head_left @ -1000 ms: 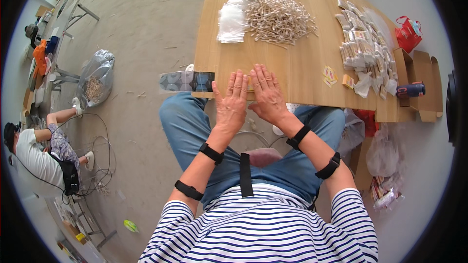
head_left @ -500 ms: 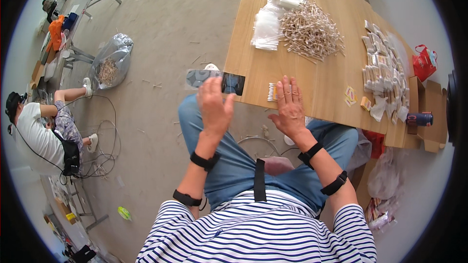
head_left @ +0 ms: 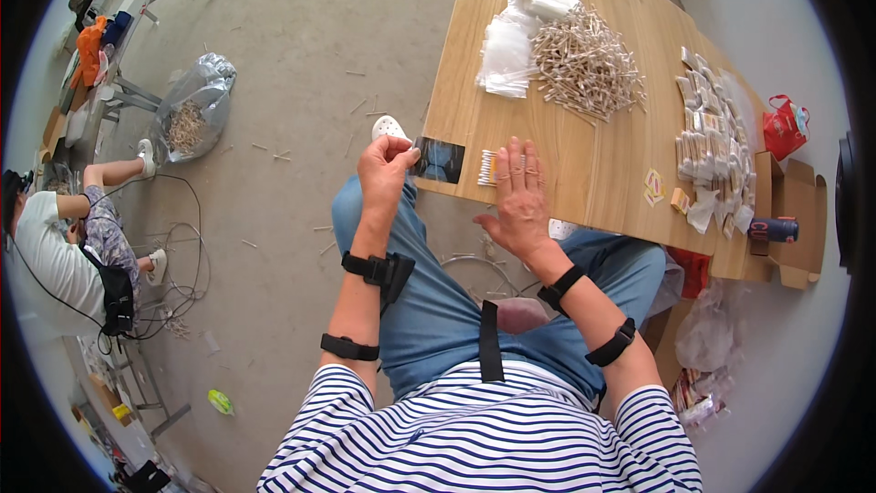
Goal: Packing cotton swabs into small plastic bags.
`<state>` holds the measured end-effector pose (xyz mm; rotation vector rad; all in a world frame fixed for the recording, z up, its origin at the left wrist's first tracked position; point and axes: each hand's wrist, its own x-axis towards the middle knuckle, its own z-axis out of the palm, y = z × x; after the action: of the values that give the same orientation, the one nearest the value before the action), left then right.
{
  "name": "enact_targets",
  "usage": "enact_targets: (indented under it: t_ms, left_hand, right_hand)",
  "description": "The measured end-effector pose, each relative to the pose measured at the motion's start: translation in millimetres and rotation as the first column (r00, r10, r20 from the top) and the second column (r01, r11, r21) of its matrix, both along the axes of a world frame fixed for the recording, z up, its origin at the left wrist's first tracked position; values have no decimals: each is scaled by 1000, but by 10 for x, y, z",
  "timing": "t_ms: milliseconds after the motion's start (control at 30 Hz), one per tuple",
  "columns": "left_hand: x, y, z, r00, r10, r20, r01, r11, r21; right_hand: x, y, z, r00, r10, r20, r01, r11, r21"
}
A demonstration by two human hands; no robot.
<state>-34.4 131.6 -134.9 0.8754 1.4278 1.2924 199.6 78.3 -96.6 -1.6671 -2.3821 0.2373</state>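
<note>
Closing from its earlier open pose, the left hand (head_left: 385, 167) now pinches the dark printed plastic film (head_left: 441, 162) at the wooden table's (head_left: 584, 164) near-left corner, while the flat, ungripping right hand (head_left: 522, 208) apparently steadies cotton swabs (head_left: 486, 168) just right.

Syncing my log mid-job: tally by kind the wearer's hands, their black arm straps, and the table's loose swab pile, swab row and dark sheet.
Hands, left hand and right hand: 2
Black arm straps: 4
Loose swab pile: 1
Swab row, partly covered: 1
Dark sheet: 1
Total: 9
</note>
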Motion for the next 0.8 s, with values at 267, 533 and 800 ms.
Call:
enact_targets:
  t_ms: [267,533,800]
  left_hand:
    - [-8,29,38,991,-12,-133,11,1000,-5]
    - [35,21,321,707,71,-704,149,958,246]
    - [150,27,418,514,98,-852,211,948,237]
  right_hand:
    - [-554,191,-5,996,88,-16,-88,996,-18]
    - [-800,306,-21,988,151,17,-150,988,-33]
    - [-1024,348,-133,996,86,34,-87,996,34]
